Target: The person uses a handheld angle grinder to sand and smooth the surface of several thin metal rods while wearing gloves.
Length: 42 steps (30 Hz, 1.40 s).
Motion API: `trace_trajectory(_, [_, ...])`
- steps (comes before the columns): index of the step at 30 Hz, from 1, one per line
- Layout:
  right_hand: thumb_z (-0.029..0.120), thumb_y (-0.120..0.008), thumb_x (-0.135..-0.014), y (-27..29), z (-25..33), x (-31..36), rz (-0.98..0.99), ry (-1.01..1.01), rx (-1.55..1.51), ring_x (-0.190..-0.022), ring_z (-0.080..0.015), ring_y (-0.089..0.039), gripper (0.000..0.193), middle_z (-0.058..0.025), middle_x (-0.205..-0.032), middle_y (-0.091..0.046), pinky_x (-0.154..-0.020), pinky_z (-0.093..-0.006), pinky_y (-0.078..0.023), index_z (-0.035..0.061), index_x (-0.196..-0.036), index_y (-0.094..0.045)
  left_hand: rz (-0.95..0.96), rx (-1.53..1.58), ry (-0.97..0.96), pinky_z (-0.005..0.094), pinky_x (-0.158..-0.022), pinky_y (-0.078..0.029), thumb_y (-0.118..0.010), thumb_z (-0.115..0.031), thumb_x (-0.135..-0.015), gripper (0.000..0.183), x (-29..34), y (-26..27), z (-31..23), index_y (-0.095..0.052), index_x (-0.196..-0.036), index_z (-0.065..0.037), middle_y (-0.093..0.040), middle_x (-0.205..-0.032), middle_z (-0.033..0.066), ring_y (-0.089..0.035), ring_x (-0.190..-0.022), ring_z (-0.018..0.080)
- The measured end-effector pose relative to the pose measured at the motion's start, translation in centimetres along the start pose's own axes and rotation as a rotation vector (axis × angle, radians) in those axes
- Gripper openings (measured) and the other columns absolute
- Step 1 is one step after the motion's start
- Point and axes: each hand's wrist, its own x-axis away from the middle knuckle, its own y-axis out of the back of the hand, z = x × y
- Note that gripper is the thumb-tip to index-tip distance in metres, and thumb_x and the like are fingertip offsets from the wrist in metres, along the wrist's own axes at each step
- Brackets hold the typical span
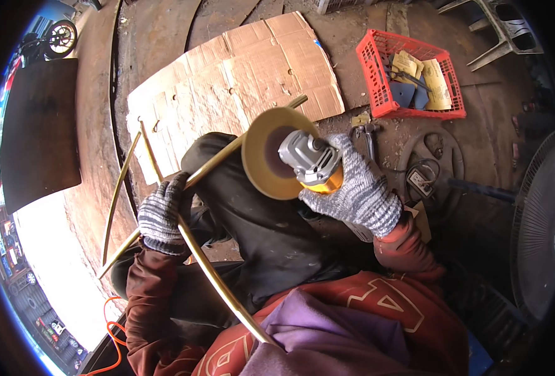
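Observation:
My right hand [359, 194], in a grey knitted glove, is closed around the body of an angle grinder [315, 161] with a silver head and a yellow-orange part. Its large tan disc [271, 147] lies over a gold-coloured metal frame [221, 153]; whether disc and metal touch, I cannot tell. My gloved left hand [163, 212] grips the frame where its bars cross. One bar runs past the disc to the upper right, and a curved bar [218, 276] comes down to my chest. The frame rests over my dark-trousered knee [211, 147].
Flattened cardboard [227, 81] covers the floor ahead. A red plastic crate [409, 113] holds sandpaper-like sheets and tools. Nearby are a hammer [370, 141], a power outlet box [420, 182] and a large fan [544, 232] at right. An orange cord [111, 326] runs lower left.

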Motion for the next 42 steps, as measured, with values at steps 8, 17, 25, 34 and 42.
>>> trace_trajectory(8, [0.019, -0.091, -0.072, 2.1, 0.0, -0.4, 0.033, -0.091, 0.044, -0.113, -0.0266, -0.062, 0.084, -0.0174, -0.123, -0.060, -0.098, -0.0425, -0.051, 0.0041, -0.137, -0.040, 0.077, -0.027, 0.045, 0.0465, -0.072, -0.053, -0.064, -0.020, -0.094, 0.037, 0.1, -0.2, -0.1, -0.062, -0.131, -0.018, -0.068, -0.104, 0.0119, -0.067, -0.082, 0.0346])
trace_trajectory(17, [0.027, -0.093, -0.071, 2.2, -2.1, 1.7, -0.054, -0.114, 0.061, -0.119, -0.0268, -0.057, 0.088, -0.0170, -0.129, -0.055, -0.104, -0.0415, -0.047, -0.0026, -0.138, -0.045, 0.115, 0.060, 0.047, 0.0478, -0.075, -0.053, -0.069, -0.018, -0.087, 0.037, -0.5, 2.0, 0.0, -0.065, -0.123, -0.009, -0.068, -0.097, 0.0155, -0.066, -0.087, 0.0378])
trace_trajectory(25, [0.019, -0.092, -0.070, 3.7, -1.2, 4.6, -0.056, -0.136, 0.084, -0.115, -0.0229, -0.060, 0.088, -0.0142, -0.127, -0.059, -0.101, -0.0392, -0.050, 0.0013, -0.140, -0.044, 0.140, 0.046, 0.071, 0.0460, -0.069, -0.055, -0.072, -0.019, -0.087, 0.038, 0.4, 0.9, 0.7, -0.064, -0.124, -0.017, -0.067, -0.093, 0.0114, -0.070, -0.083, 0.0342])
trace_trajectory(34, [0.021, -0.093, -0.070, 5.0, 2.4, 2.4, -0.050, -0.065, 0.165, -0.112, -0.0237, -0.062, 0.081, -0.0135, -0.122, -0.061, -0.099, -0.0398, -0.051, 0.0014, -0.135, -0.047, 0.162, -0.067, 0.137, 0.0493, -0.072, -0.055, -0.068, -0.013, -0.090, 0.043, -1.5, 1.7, 1.9, -0.059, -0.132, -0.008, -0.067, -0.098, 0.0174, -0.069, -0.084, 0.0394])
trace_trajectory(42, [0.021, -0.094, -0.069, 5.0, 1.7, 3.7, -0.084, -0.102, 0.209, -0.117, -0.0288, -0.063, 0.088, -0.0170, -0.126, -0.061, -0.101, -0.0418, -0.052, 0.0011, -0.139, -0.045, 0.359, 0.793, 0.129, 0.0406, -0.094, -0.054, -0.070, -0.033, -0.092, 0.077, 0.6, 4.9, 2.6, -0.040, -0.151, 0.006, -0.062, -0.131, 0.0210, -0.064, -0.113, 0.0289])
